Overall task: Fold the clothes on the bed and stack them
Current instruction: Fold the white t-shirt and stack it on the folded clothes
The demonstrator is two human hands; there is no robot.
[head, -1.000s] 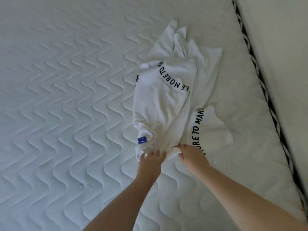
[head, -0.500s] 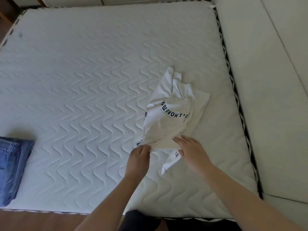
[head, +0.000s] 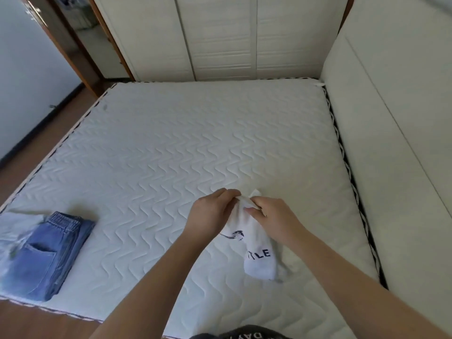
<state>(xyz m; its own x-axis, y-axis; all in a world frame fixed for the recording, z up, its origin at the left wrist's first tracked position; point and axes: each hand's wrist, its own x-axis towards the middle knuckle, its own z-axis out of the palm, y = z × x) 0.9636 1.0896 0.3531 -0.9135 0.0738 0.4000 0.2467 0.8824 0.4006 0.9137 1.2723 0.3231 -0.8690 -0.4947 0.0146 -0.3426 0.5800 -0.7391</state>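
At the left edge of the bed (head: 171, 148), near its front corner, a pale garment (head: 14, 231) lies crumpled — it is too blurred to tell what kind. Folded blue jeans (head: 46, 255) rest partly on top of it, waistband pointing toward the far side of the bed, a back pocket facing up.

Toward the front right part of the mattress, the two hands meet above the quilted surface. The left hand (head: 210, 214) has its fingers curled, pinching the top edge of a white T-shirt (head: 256, 255). Just beside it, almost touching, the right hand (head: 271, 216) pinches the same bunched edge, thumb and fingers closed on the cloth. The shirt hangs down from both grips in a narrow, gathered strip — dark letters and a small dark emblem show on it — and its lower end reaches down near the mattress close to the front edge; whether it touches cannot be told.

Along the right edge of the bed runs a padded cream headboard (head: 391, 118). Beyond the far edge stand pale wardrobe doors (head: 220, 37), with a wooden door frame (head: 73, 45) off the far left corner.
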